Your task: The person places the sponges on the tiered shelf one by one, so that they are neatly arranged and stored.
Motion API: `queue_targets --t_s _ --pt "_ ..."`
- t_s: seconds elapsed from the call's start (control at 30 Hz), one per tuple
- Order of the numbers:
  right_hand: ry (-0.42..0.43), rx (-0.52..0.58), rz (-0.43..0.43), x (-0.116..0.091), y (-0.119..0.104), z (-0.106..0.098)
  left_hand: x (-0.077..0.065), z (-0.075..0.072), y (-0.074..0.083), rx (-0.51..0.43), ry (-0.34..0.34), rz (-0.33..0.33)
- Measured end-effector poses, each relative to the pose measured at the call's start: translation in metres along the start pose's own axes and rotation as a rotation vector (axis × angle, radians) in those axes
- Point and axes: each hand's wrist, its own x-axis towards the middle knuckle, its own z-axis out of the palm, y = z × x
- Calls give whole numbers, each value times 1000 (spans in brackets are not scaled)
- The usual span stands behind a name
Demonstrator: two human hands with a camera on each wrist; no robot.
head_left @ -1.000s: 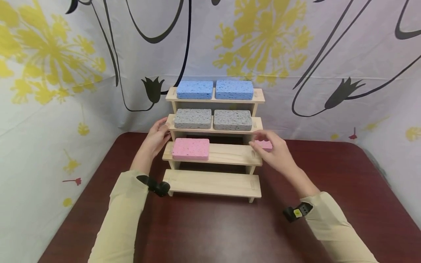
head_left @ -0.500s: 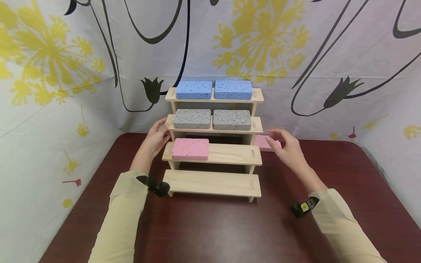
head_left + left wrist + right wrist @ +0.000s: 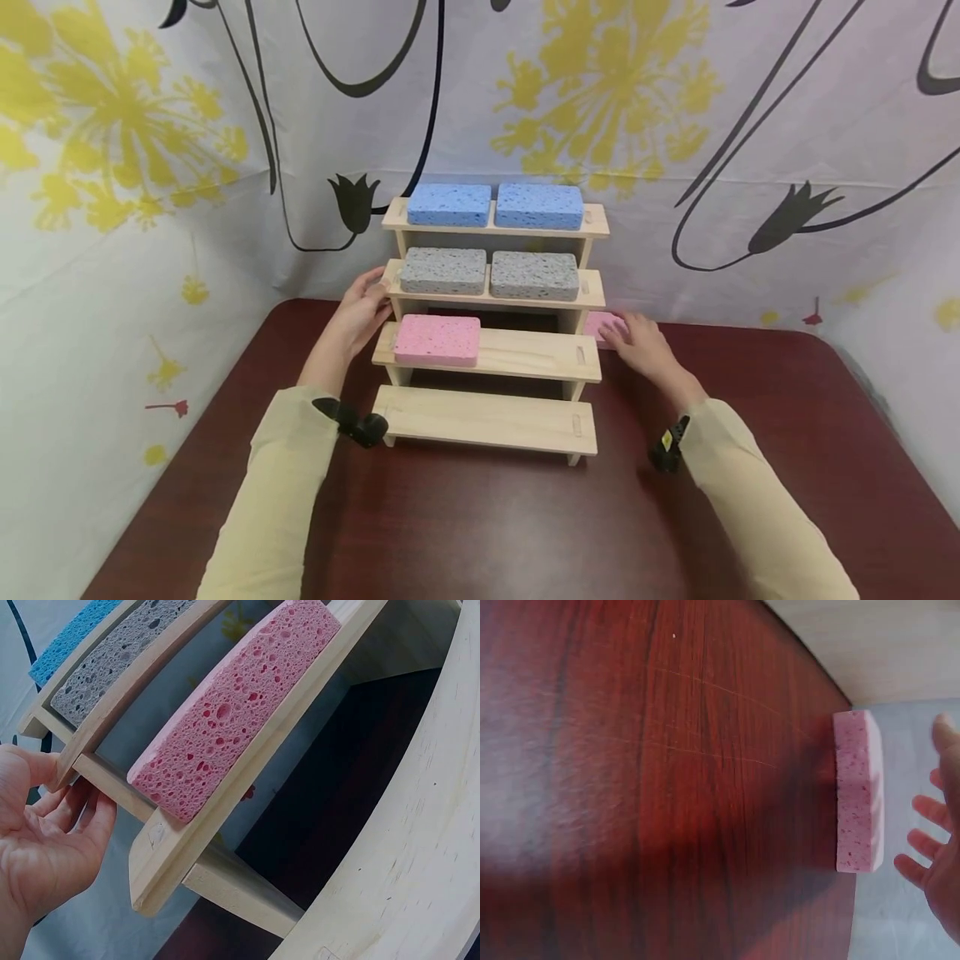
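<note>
A four-tier wooden stand (image 3: 536,354) stands on the dark table. My left hand (image 3: 354,321) grips the left end of its second tier from the top; in the left wrist view the thumb lies over the board end and the fingers curl beneath it. At the stand's right side my right hand (image 3: 647,350) reaches over a pink sponge (image 3: 597,327) lying on the table. In the right wrist view, that hand's relaxed, parted fingers (image 3: 928,810) hover beside the sponge. Another pink sponge (image 3: 438,340) rests on the left half of the third tier.
Two blue sponges (image 3: 450,205) sit side by side on the top tier, with two grey sponges (image 3: 534,275) on the tier below. Bare wood shows along the lowest tier (image 3: 483,417). Behind the table (image 3: 480,525) hangs a patterned cloth (image 3: 465,100).
My right hand has moved off the stand's right end, going right, then lower and back left over the pink sponge on the table. My left hand has kept its grip.
</note>
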Motion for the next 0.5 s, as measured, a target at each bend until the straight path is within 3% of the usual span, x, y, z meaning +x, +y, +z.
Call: queue_targets --t_s 0.17,0.3,0.5 --pt "-131 -197 -11 8 5 13 -1 -1 -2 6 3 -17" --pt "-215 -281 -12 7 8 20 -1 -2 -4 2 2 -20" --pt "-105 -349 13 9 4 15 2 -3 -2 4 -4 -1"
